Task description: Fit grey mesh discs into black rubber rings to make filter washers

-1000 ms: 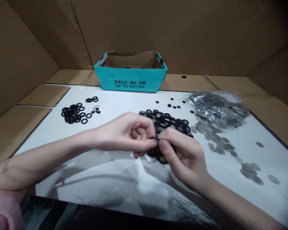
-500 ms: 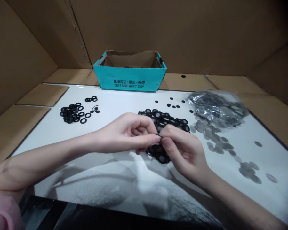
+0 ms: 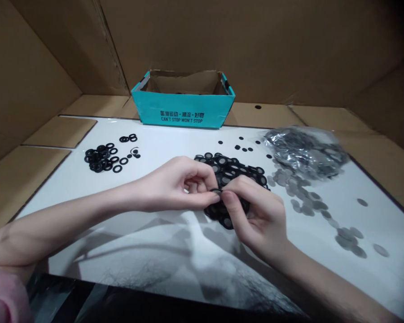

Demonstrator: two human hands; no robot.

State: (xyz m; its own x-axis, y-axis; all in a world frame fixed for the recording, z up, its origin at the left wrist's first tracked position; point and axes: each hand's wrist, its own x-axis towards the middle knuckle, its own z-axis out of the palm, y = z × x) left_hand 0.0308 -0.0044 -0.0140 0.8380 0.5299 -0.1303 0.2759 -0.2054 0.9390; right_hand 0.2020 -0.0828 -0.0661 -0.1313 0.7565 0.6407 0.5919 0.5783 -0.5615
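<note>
Between my two hands is a small black ring with a grey disc in it (image 3: 217,192), partly covered by fingertips. My left hand (image 3: 185,186) pinches it from the left with thumb and bent forefinger. From the right, my right hand (image 3: 256,208) grips its edge between thumb and forefinger. Right behind and below the hands lies a heap of black rings with grey discs in them (image 3: 227,168). Plain black rings (image 3: 99,158) form a loose pile at the left. Grey mesh-like discs (image 3: 301,197) are scattered to the right of my right hand.
A turquoise cardboard box (image 3: 185,110) stands at the back. At the right rests a clear plastic bag (image 3: 306,150) of grey discs. Small black dots (image 3: 244,149) lie between bag and box. Cardboard walls (image 3: 256,49) enclose the white table (image 3: 168,143).
The ring between my fingers has tilted and turned, showing more of its face than half a second ago. Both hands have shifted slightly and keep their pinch. The piles look unchanged.
</note>
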